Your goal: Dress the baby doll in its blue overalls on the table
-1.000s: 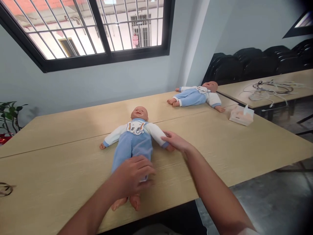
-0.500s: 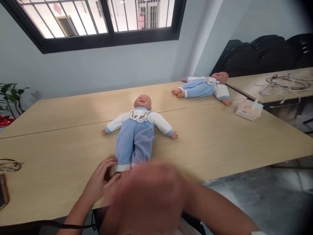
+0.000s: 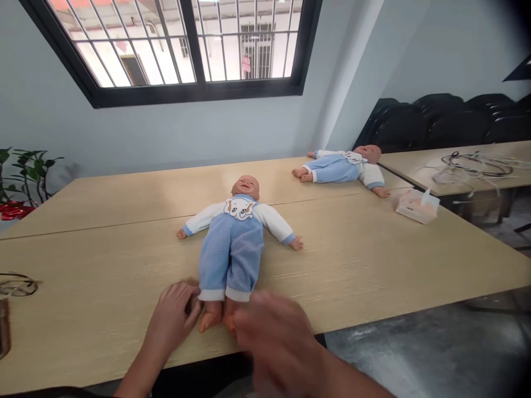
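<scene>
A baby doll [image 3: 231, 243] lies on its back with its head away from me and arms spread. It wears blue trousers and a white top with an elephant face on the chest. Beside the doll's left-side foot, my left hand [image 3: 172, 315] rests on the table, thumb and fingers curved apart, fingertips at the trouser cuff. My right hand [image 3: 277, 337] is smeared by motion in front of the other foot and partly covers it; its fingers cannot be made out clearly.
A second doll [image 3: 342, 166] in the same clothes lies at the back right, near a tissue box [image 3: 417, 205]. Glasses [image 3: 19, 284] and a phone-like object [image 3: 4, 329] are at the left edge. Cables [image 3: 477, 165] lie on another table; a potted plant [image 3: 31, 171] stands far left.
My right hand has moved away from my face and forward, so the doll's feet now show more. My left hand stays by the cuff. The view has tilted up slightly.
</scene>
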Demonstrator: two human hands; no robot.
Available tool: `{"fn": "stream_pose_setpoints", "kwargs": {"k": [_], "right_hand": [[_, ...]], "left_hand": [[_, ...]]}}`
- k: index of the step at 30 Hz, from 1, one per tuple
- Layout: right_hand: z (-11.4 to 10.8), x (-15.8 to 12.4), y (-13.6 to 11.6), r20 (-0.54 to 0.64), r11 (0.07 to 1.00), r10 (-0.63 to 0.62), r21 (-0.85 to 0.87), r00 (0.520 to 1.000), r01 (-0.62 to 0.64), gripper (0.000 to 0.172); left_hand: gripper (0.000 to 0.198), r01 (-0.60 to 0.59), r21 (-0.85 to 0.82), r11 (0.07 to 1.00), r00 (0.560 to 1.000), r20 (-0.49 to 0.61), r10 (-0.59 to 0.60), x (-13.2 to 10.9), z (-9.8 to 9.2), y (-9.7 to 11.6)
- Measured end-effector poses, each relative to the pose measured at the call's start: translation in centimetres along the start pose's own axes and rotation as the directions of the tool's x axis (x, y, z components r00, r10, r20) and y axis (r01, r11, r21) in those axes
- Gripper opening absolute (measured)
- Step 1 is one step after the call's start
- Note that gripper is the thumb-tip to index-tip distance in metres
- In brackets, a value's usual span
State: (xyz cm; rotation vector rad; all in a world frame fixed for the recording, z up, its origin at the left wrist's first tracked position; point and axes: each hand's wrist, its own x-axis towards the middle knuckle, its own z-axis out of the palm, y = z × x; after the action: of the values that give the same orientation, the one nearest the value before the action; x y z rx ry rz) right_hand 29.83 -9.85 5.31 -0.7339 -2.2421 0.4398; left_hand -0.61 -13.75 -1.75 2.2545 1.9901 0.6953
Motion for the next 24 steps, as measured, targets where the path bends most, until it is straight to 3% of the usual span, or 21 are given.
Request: {"fn": "stream_pose_setpoints", "kwargs": {"k": [5,8,10,12,15,20,21,24], "right_hand": [[4.6,1.9,3.1,0.013,0.977,-0.079,-0.198,0.997,0.080,0.010],[6.1,1.0,4.4,-0.013,0.963,-0.113,-0.248,0.994,0.106,0.009],[6.3,0.4,4.7,-0.060,0.962,-0.123,-0.252,0.991,0.104,0.011],[6.2,0.0,4.6,-0.066,0.968,-0.142,-0.218,0.988,0.125,0.013],[5.5,-0.3,4.0,0.006,0.976,-0.177,-0.126,0.984,0.177,0.015],[4.0,-0.2,1.7,0.033,1.000,-0.020,-0.007,0.999,0.020,0.011],[3.8,-0.1,1.1,0.042,1.000,-0.001,0.013,0.999,0.000,0.012],[4.1,0.3,-0.5,0.073,0.999,0.028,0.019,0.997,-0.030,0.053]], "left_hand": [[0.014,-0.052,-0.043,0.998,0.999,-0.008,0.051,-0.5,0.3,0.7],[0.014,-0.122,-0.096,0.988,0.992,-0.034,0.119,-1.0,0.0,1.1],[0.011,-0.147,-0.101,0.984,0.985,-0.104,0.136,-1.3,-0.2,1.2],[0.039,-0.209,-0.096,0.973,0.971,-0.139,0.195,-1.4,-0.3,1.3],[0.077,-0.298,-0.068,0.952,0.953,-0.071,0.294,-1.4,-0.3,1.5],[0.088,-0.291,-0.076,0.954,0.957,-0.030,0.289,-1.0,0.2,2.1],[0.085,-0.286,-0.090,0.954,0.958,-0.032,0.284,-1.0,0.3,2.3],[0.072,-0.283,-0.163,0.945,0.959,-0.060,0.277,-1.3,0.6,2.9]]}}
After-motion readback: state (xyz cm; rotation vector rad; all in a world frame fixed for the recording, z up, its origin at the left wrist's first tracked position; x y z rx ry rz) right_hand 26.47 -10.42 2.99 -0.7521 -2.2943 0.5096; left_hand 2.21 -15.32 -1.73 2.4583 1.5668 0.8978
